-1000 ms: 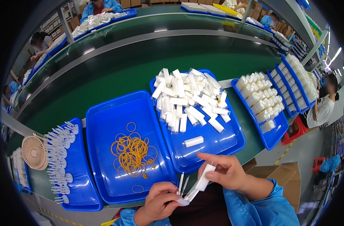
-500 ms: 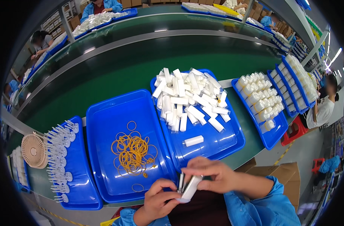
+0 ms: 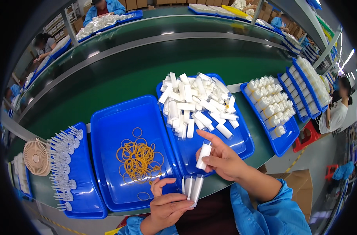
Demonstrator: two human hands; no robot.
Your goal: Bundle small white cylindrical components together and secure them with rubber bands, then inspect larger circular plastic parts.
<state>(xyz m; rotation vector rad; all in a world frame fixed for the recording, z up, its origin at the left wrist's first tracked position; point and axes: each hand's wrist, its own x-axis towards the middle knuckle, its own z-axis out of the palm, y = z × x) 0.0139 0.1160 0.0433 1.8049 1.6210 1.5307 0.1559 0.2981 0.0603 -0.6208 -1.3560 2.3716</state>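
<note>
My left hand (image 3: pixel 167 206) grips a small bunch of white pieces in clear sleeves (image 3: pixel 195 188), side by side near the lower edge, the thumb and fingers closed at their lower end. Just above them, my right hand (image 3: pixel 224 160) pinches one white block in a clear sleeve (image 3: pixel 204 153) between thumb and fingers, its index finger pointing away from me. The two hands are apart. Beyond my right hand, a heap of similar white blocks (image 3: pixel 190 105) fills the far part of a blue tray (image 3: pixel 241 152). Loose yellow rubber bands (image 3: pixel 141 160) lie in the blue tray (image 3: pixel 108 117) left of it.
At far left, a blue tray (image 3: pixel 82 188) bears several clear stemmed plastic parts (image 3: pixel 65 172) beside a beige fan (image 3: pixel 36 156). Trays of banded white bundles (image 3: pixel 266 100) stand at right. A green conveyor belt (image 3: pixel 127 70) runs behind; other people sit across it.
My right hand has moved up and away from my left and now holds the single white block that lay in the tray. My left hand keeps its bunch, now more upright.
</note>
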